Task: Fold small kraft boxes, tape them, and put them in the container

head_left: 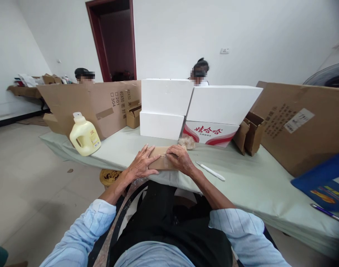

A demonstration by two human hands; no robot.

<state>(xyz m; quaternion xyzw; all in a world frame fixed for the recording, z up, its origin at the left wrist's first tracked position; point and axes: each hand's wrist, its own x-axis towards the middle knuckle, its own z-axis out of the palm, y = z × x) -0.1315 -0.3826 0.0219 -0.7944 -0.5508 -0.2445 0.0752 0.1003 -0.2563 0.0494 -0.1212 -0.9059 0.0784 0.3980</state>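
Note:
A small brown cardboard box (158, 163) lies at the front edge of the table. My left hand (141, 162) rests on its left end, fingers spread over the top and thumb along the near side. My right hand (180, 158) is closed over the right part, fingertips pinched at a strip of what looks like clear tape; what is between them is hidden. Just behind my right hand sits a crumpled wad of clear tape or film (188, 142). To its right, a white pen-shaped cutter (211, 171) lies on the cloth, apart from my hand.
White boxes (166, 97) and a red-and-white carton (211, 132) stand behind. Large cardboard sheets (102, 107) flank them. At left is a yellow jug (85, 135); at right, a blue container (322, 183) and a pen (329, 214). Two people are partly visible beyond the boxes.

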